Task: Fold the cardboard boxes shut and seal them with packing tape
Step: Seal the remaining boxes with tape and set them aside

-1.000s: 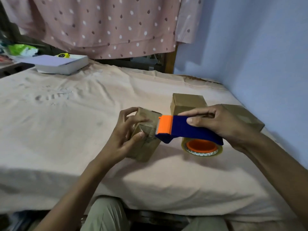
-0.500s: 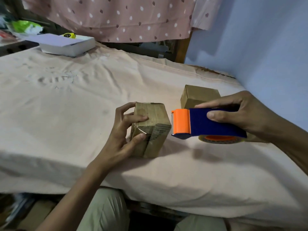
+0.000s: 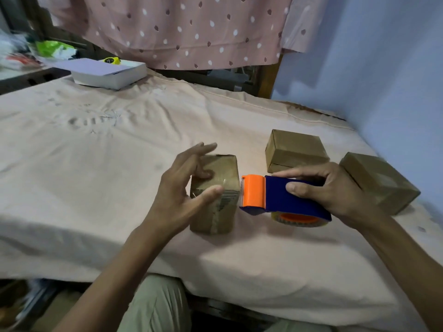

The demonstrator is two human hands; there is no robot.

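Head camera shows the left hand (image 3: 178,188) with fingers spread and blurred, just at the left face of the near cardboard box (image 3: 215,195), though whether they touch it is hard to tell. This small brown box stands on the wrinkled peach bedsheet (image 3: 96,176), glossy tape running over its top and down its front seam. The right hand (image 3: 335,190) grips the blue-and-orange plastic tape dispenser (image 3: 275,197), its orange end just right of the box
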